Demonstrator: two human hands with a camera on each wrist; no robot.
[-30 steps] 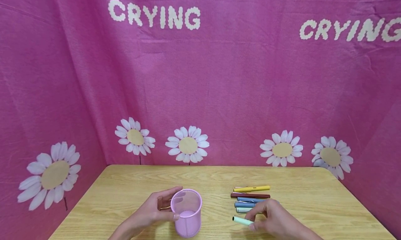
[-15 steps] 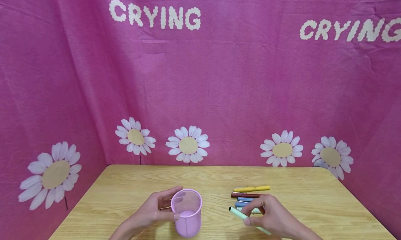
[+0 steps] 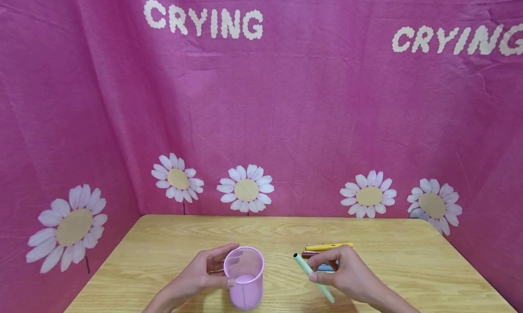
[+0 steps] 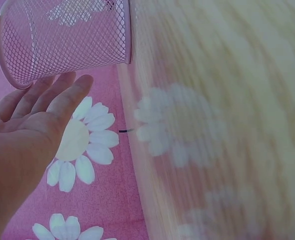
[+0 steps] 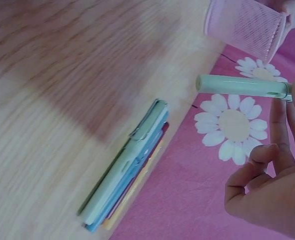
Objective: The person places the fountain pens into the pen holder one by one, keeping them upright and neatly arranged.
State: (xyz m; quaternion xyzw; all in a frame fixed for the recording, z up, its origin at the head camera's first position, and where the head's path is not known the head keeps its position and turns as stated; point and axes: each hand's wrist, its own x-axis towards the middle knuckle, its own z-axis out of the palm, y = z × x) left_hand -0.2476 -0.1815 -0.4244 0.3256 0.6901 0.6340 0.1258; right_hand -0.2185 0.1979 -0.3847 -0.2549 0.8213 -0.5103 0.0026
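Observation:
My left hand [image 3: 200, 272] holds a lilac mesh pen holder [image 3: 246, 295], thumb at the near rim and fingers along its far left side. The holder stands upright with no pens in it. To its right, my right hand [image 3: 345, 272] pinches a mint green pen [image 3: 303, 264] between thumb and fingers. The pen slants, its dark-holed end up and to the left. Seen from the right wrist, the barrel of this pen [image 5: 237, 85] sticks out past the fingertips, apart from the table.
Behind and under the right hand lie a yellow pen [image 3: 327, 247], a dark red pen [image 3: 309, 254], blue pens [image 3: 325, 268] and another mint green pen [image 5: 130, 157], side by side. A pink curtain [image 3: 286, 122] with daisies borders the wooden table [image 3: 184, 231].
My right hand has lifted the mint green pen off the table, shifted slightly left and up, and turned it from nearly flat to steeply slanted. The left hand and holder stay put.

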